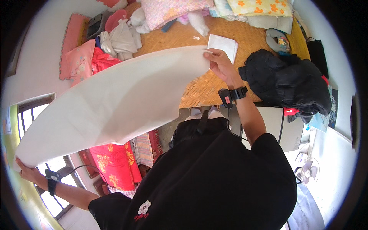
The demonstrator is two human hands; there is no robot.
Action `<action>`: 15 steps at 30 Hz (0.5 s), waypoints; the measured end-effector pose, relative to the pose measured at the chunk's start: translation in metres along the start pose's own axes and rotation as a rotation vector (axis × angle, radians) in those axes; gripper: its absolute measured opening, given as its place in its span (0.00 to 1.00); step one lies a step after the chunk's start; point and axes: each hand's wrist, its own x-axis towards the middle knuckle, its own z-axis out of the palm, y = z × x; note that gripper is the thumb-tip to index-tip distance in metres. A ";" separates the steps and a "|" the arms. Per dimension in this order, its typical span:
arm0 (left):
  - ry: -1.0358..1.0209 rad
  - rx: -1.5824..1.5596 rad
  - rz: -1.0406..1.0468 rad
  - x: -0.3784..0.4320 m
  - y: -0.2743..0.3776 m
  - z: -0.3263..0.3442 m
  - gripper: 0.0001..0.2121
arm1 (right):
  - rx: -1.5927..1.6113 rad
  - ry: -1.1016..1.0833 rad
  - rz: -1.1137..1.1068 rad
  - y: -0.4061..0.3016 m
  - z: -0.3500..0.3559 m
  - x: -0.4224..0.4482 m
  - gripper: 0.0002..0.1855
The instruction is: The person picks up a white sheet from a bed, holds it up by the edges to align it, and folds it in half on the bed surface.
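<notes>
A long white cloth [115, 97] is stretched between my two hands, across the left half of the view. Out at the far left, my left hand [27, 171] grips one end of it. My right hand [217, 63] pinches the other end between thumb and fingers, above the woven mat [198, 92]. Just beyond my right hand, a folded white cloth [221, 44] lies on the mat. Each wrist wears a black strap with a small cabled device.
A black padded jacket [284, 77] is heaped at the right. Pillows [178, 10] and bedding line the far edge. White fabric [120, 37], a pink basin [115, 20] and red cloth lie at the upper left. A fan [307, 171] stands at the lower right.
</notes>
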 end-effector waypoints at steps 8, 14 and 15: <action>-0.008 -0.006 -0.109 -0.011 -0.057 0.016 0.36 | 0.012 -0.042 -0.238 -0.052 0.005 0.003 0.16; -0.019 -0.015 -0.166 -0.016 -0.085 0.030 0.40 | 0.035 -0.005 -0.263 -0.081 0.015 -0.001 0.16; -0.024 -0.023 -0.176 -0.018 -0.089 0.033 0.40 | 0.054 -0.012 -0.256 -0.084 0.013 -0.003 0.16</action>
